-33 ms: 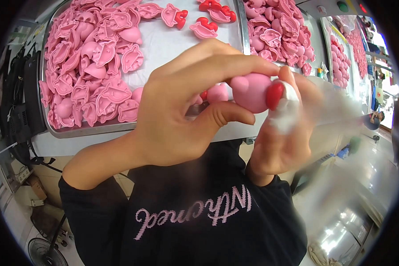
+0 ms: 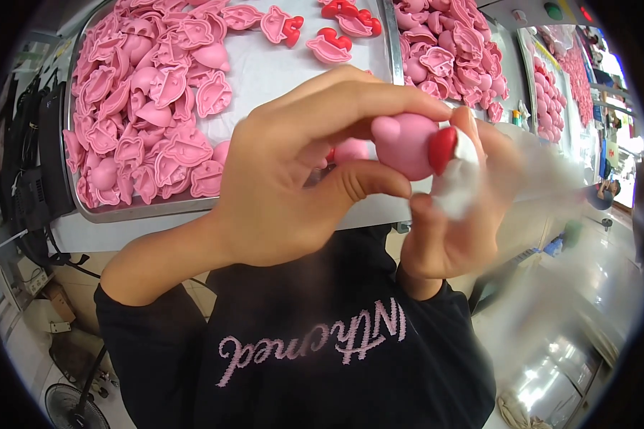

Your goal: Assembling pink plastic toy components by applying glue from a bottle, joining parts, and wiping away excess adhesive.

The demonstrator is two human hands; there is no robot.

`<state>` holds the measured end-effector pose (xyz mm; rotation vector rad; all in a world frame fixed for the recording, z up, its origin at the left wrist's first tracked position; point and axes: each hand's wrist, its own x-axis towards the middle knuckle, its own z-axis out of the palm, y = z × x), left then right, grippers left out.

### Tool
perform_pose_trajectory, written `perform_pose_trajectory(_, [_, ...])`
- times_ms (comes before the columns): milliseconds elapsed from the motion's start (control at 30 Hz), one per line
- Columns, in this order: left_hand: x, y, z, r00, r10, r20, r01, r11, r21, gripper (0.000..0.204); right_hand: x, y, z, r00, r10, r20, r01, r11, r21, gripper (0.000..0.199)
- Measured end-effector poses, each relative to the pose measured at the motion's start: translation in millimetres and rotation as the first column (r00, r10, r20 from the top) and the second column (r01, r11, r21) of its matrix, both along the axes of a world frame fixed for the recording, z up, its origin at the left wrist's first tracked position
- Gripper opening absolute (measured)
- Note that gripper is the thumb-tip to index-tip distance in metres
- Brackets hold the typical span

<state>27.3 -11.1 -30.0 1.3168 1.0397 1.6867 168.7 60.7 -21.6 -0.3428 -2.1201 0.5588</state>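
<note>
You are looking at a bright, evenly lit scene; soft overhead light leaves almost no hard shadows on the white worktop (image 2: pixel 293 64). Your left hand (image 2: pixel 293 179) sits so close to the lens that it looks oversized, yet its edges stay fairly sharp. Your right hand (image 2: pixel 458 214) is smeared by motion blur, and a pale streak trails off to its right. Glare burns out the bright opening at the far right edge. The fisheye bends the metal tray (image 2: pixel 122 213) rim into a curve, and a black vignette rings the picture.
</note>
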Motion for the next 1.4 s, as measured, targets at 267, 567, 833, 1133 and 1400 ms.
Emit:
perform_pose_trajectory(267, [-4.5,1.4,-2.9,0.998,-0.021,-0.061,0.025,0.997,0.070,0.046,6.2,1.0,-3.3,0.993,-0.105,-0.051,0.110,0.986,0.125,0.040])
perform_pose_trajectory(567, [-1.9,-0.1,0.1,0.919,0.152,-0.363,-0.066,0.969,0.238,0.044,13.1,-5.2,0.3,0.991,-0.133,-0.020,0.134,0.985,0.109,0.044])
perform_pose_trajectory(833, [-3.3,-0.6,-4.3,0.860,0.309,-0.405,-0.203,0.937,0.283,0.040,4.1,-11.6,6.8,0.975,-0.221,0.031,0.216,0.968,0.129,0.031])
perform_pose_trajectory(1133, [-6.5,-3.2,-10.4,0.682,0.489,-0.544,-0.295,0.864,0.407,0.044,1.1,-11.1,6.0,0.989,-0.068,0.131,0.052,0.991,0.120,0.036])
perform_pose_trajectory(1400, [-3.2,-7.2,-6.2,0.767,0.434,-0.473,-0.292,0.892,0.345,0.045,5.7,-1.5,1.5,0.998,-0.048,-0.033,0.054,0.971,0.233,0.032])
